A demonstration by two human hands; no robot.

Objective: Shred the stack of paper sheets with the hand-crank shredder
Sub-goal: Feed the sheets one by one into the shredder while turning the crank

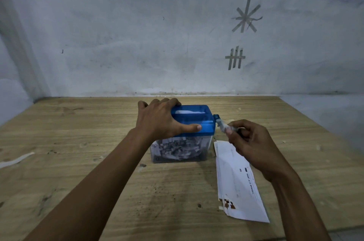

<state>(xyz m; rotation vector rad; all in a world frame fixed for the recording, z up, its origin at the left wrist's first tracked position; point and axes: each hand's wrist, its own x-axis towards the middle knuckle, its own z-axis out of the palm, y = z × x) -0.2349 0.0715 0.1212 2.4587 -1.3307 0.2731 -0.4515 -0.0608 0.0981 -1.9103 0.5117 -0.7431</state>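
Blue plastic hand-crank shredder (192, 122), gripped by left hand (159, 120); right hand (250, 142) pinches clear crank handle (223, 125); overfilled bin may jam.

Your shot's dim and bluish, soft shadow just in front of the shredder (192, 120). Edges far left of it bow noticeably.

Both forearms are bare up to the frame's edge, slim and long; the left hand (161, 120) and right hand (254, 146) are bare too, with short nails.
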